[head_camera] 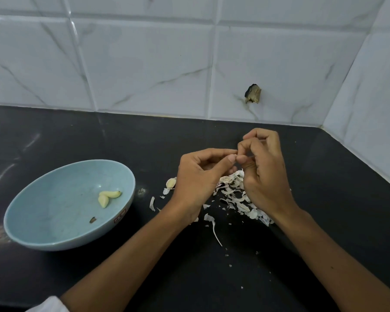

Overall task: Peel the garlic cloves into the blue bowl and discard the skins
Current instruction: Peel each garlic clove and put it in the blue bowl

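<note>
Two peeled cloves [108, 197] sit in the blue bowl [43, 221], left on the bench [324, 199]. Both hands meet above the heap of skins [234, 197]: left hand [196, 176], right hand [266, 174], fingers [216, 151] curled, tips pinched together. Whatever's between them is hidden, can't tell. One unpeeled clove [171, 183] lies just beside the left hand.
</note>
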`<state>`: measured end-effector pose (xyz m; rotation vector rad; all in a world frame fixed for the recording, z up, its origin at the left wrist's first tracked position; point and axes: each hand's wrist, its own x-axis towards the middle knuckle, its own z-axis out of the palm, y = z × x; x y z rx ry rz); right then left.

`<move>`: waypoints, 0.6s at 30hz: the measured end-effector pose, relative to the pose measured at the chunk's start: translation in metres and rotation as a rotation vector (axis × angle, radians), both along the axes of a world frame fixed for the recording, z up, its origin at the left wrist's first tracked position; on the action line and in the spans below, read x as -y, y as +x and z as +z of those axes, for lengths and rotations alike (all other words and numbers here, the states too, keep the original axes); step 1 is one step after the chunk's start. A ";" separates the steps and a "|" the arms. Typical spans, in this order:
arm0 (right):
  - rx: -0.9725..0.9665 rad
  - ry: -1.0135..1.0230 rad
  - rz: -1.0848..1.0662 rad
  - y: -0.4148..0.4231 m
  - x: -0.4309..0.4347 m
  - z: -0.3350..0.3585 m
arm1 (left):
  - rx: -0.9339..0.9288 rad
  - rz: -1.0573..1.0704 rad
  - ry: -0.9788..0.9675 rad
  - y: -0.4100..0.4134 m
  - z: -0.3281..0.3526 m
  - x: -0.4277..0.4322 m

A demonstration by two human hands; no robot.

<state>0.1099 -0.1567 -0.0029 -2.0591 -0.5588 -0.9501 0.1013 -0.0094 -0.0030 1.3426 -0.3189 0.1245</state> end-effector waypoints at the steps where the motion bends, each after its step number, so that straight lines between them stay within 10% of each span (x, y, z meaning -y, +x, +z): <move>1: 0.002 -0.009 0.001 0.000 0.000 0.000 | -0.039 -0.032 -0.033 0.000 0.000 -0.001; 18: 0.041 -0.068 0.000 -0.002 -0.007 -0.002 | -0.271 -0.081 -0.263 -0.001 0.007 0.001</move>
